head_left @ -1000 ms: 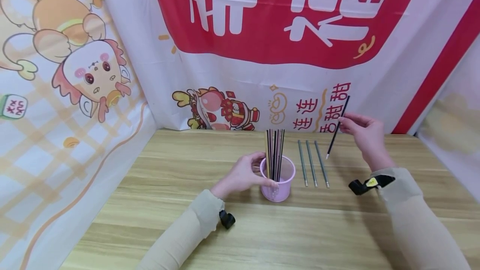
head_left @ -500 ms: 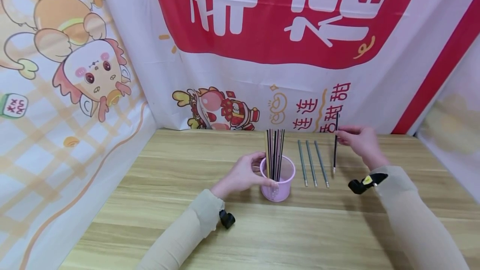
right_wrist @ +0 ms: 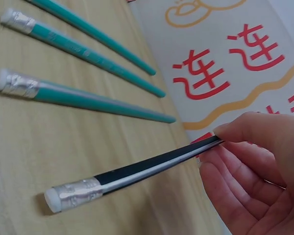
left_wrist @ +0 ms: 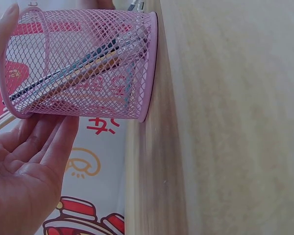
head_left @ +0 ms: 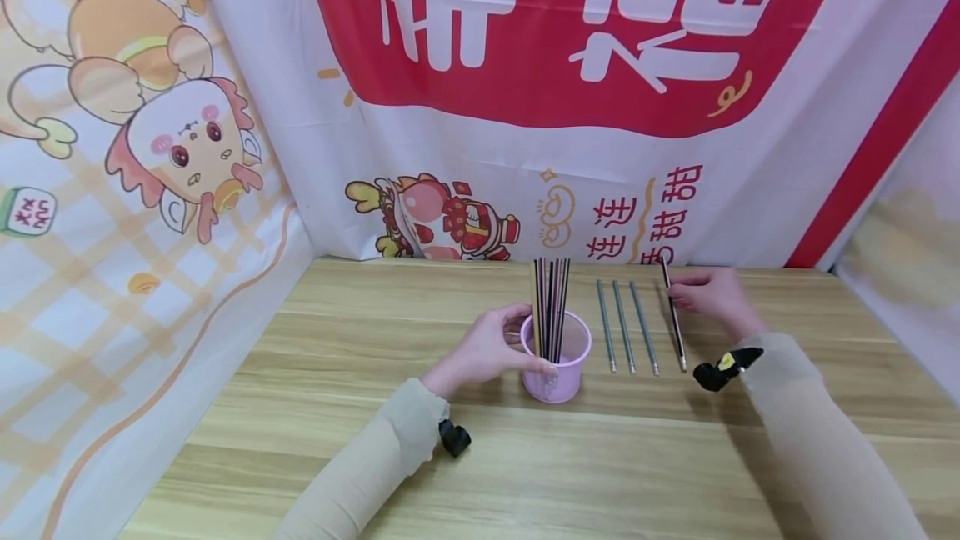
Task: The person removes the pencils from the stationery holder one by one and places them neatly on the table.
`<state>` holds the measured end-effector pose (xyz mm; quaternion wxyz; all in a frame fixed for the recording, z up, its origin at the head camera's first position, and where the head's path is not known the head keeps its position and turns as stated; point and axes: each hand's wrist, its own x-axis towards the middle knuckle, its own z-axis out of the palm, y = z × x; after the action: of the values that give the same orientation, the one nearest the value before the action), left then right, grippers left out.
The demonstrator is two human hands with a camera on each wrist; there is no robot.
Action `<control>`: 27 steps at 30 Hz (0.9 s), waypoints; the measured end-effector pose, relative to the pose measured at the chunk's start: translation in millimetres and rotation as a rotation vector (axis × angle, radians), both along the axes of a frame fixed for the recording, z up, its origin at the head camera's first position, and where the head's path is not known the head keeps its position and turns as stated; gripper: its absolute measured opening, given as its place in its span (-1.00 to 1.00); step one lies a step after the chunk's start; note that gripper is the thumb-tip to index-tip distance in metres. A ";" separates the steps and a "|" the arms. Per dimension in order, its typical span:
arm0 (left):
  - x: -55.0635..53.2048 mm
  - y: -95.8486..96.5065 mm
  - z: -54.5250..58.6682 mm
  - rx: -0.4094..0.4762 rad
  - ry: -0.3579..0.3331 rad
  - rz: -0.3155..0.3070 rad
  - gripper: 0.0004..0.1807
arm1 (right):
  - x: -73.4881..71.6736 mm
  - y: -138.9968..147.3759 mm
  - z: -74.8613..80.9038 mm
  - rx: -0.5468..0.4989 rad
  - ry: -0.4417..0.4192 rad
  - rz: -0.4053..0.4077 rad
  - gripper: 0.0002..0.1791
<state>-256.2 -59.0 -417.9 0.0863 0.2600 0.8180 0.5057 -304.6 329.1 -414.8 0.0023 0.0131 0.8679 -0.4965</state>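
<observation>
I see the left hand curled round the pink mesh cup, thumb in front and fingers behind. The cup stands up on the desk, with a bunch of pencils inside, all on its left side. Next, three green pencils lie in a row, white rubber ends toward the person. Right of them, the black pencil runs front to back too, rubber end near. The right hand pinches it from the right.
</observation>
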 end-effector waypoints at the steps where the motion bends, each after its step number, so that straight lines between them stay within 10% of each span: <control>1: -0.1 0.0 -0.2 0.003 0.000 -0.001 0.02 | -0.4 0.1 -2.0 0.000 0.001 0.003 -0.53; 27: -0.9 0.1 -2.6 0.038 -0.005 -0.020 -0.02 | -3.0 -6.4 -22.0 0.051 -0.089 -0.067 -0.57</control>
<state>-257.1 -58.9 -420.5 0.0885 0.2688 0.8055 0.5207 -307.6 322.7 -436.8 0.0239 0.0641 0.8784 -0.4730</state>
